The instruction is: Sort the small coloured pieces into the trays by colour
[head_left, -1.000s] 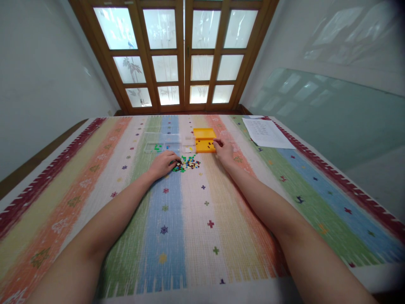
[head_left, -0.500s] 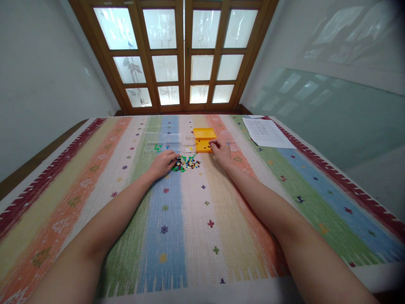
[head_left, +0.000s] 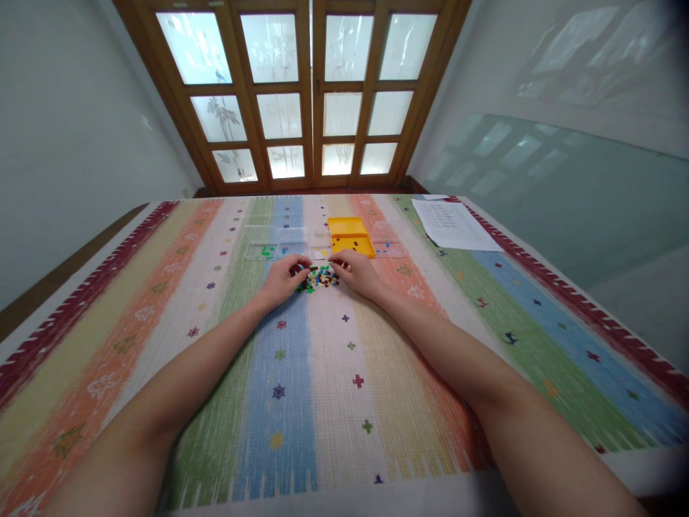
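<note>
A small heap of tiny coloured pieces (head_left: 321,278), green, brown, yellow, blue and white, lies on the striped tablecloth. My left hand (head_left: 283,278) rests at the heap's left edge, fingers curved, with a gap between thumb and forefinger. From the right, my right hand (head_left: 358,274) reaches to the heap's upper edge, thumb and forefinger slightly apart. No piece can be made out in either hand. Just behind stands an open yellow box (head_left: 349,225) with a few dark pieces in it. Clear plastic boxes (head_left: 252,251) flank it, holding green, blue and yellow pieces.
A printed white sheet (head_left: 456,225) lies at the far right of the table. The striped tablecloth (head_left: 344,388) covers the tabletop. Beyond the far edge are wood-framed glass doors (head_left: 313,93), with pale walls on both sides.
My right hand has moved left and nearer, from over the yellow box to the heap. My left hand has shifted slightly at the heap, its thumb and forefinger now more visible.
</note>
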A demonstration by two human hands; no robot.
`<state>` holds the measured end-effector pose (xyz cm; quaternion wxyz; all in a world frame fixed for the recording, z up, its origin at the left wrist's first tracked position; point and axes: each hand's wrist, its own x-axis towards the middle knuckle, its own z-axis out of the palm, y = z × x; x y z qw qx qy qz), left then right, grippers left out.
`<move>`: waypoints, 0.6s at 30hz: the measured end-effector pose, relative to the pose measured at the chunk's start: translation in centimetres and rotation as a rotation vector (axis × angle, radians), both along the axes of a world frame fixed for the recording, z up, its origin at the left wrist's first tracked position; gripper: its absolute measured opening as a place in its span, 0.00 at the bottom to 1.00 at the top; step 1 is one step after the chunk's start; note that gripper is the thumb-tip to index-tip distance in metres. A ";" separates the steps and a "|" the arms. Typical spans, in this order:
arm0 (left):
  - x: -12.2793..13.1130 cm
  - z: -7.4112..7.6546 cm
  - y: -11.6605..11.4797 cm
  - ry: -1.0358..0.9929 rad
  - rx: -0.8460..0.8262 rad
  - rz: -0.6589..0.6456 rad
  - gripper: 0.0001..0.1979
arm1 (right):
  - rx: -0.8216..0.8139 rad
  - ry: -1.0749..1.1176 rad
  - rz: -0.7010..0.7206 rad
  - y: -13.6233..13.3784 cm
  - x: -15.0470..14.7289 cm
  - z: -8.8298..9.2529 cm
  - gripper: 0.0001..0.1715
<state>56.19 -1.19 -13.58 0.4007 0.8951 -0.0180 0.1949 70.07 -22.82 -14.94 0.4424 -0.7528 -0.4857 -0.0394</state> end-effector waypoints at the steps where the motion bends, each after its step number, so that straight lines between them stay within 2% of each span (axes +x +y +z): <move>1: 0.0 -0.1 -0.4 0.002 -0.040 0.001 0.08 | -0.004 -0.028 0.033 0.0 -0.3 0.1 0.12; 5: 0.0 -0.4 -1.3 0.015 -0.116 -0.014 0.06 | -0.027 -0.112 0.114 0.0 -1.2 0.5 0.12; 12: 0.0 -0.5 -1.5 0.023 -0.122 -0.013 0.07 | -0.048 -0.177 0.154 0.1 -1.4 0.4 0.11; 15: 0.1 -0.5 -1.2 0.014 -0.088 0.027 0.06 | -0.040 -0.143 0.049 0.1 -0.6 0.2 0.11; 18: 0.2 -0.6 -0.4 0.007 -0.004 0.076 0.05 | -0.033 -0.115 -0.179 -0.3 0.9 0.0 0.13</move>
